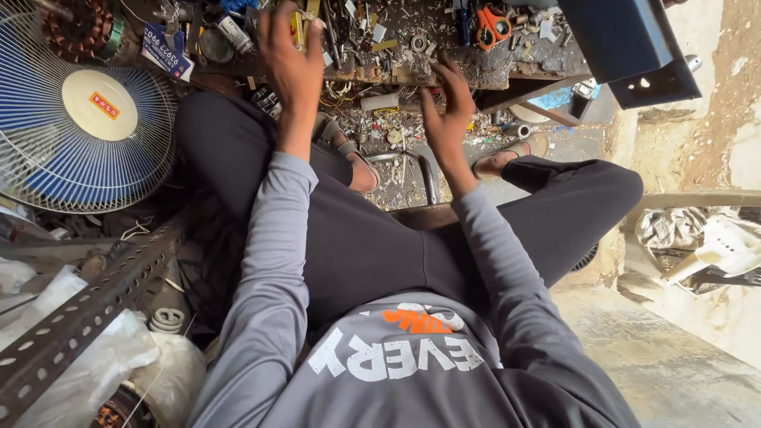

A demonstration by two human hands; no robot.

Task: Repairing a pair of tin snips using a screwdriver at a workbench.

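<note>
I sit on a stool, looking down at my grey sleeves and dark trousers. My left hand [292, 59] reaches over the cluttered workbench [491, 75], fingers spread near a small yellow item [297, 28]; whether it grips it is unclear. My right hand [448, 107] hovers at the bench's front edge with fingers apart, holding nothing. Orange-handled scissors [493, 24] lie on the bench farther right among screws and metal scraps.
A blue fan with a white grille [79, 119] stands at the left. A perforated steel angle bar [87, 305] and plastic bags lie at lower left. A dark blue metal box [626, 43] sits at upper right. Debris litters the floor by my sandalled feet.
</note>
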